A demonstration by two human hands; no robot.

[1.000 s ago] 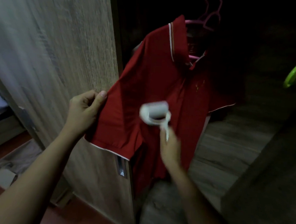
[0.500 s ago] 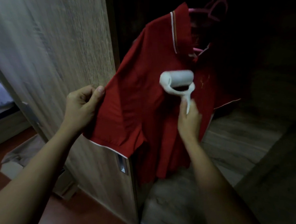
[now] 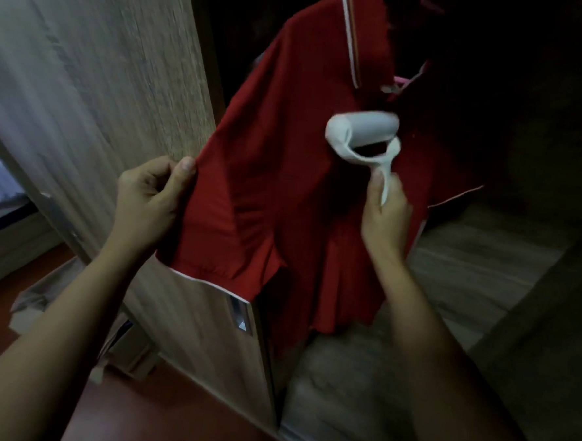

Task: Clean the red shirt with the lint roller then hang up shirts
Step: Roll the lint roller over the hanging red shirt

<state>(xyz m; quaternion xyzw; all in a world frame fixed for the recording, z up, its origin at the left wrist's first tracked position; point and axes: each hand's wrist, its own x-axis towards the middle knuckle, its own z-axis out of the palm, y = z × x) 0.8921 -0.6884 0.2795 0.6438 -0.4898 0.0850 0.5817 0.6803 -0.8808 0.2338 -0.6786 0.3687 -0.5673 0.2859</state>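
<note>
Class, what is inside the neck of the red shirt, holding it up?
A pink hanger shows at the open neck of the red shirt. Its arms inside the shoulders are covered by fabric.

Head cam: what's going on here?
A person is lint-rolling a red shirt that hangs on a pink hanger by an open wardrobe door. The left hand pinches the sleeve's edge and holds it out. The right hand grips the handle of the roller, whose roll appears to sit against the chest. Where the hanger hooks is out of frame.
</note>
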